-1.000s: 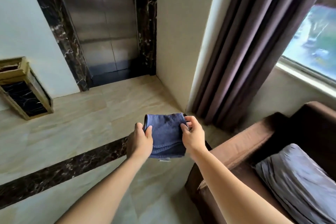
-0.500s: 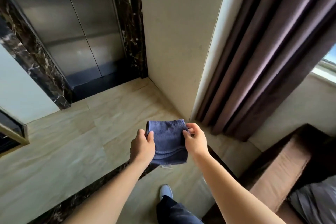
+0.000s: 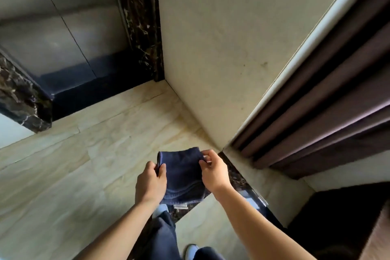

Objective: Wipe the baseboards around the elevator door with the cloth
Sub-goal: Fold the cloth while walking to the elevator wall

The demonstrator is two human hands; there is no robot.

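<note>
A folded dark blue cloth [image 3: 182, 173] hangs in front of me above the floor. My left hand [image 3: 150, 181] pinches its left edge and my right hand [image 3: 214, 172] pinches its right top corner. The steel elevator door [image 3: 61, 27] is at the upper left, set in a dark marble frame [image 3: 140, 25], with a dark strip [image 3: 90, 88] along its foot. A second piece of the marble frame [image 3: 23, 101] shows at the far left. Both hands are well short of the door.
A cream wall [image 3: 221, 48] juts out right of the door and meets the beige marble floor [image 3: 84, 154]. Brown curtains [image 3: 329, 107] hang at the right. A dark floor band [image 3: 242, 179] runs under my hands. A brown sofa corner [image 3: 348, 224] sits at bottom right. My legs [image 3: 164, 236] and shoes are below.
I have walked closer to the elevator and the wall corner; the door and wall fill more of the view. The sofa and window have slid out to the right. Both hands still hold the cloth.
</note>
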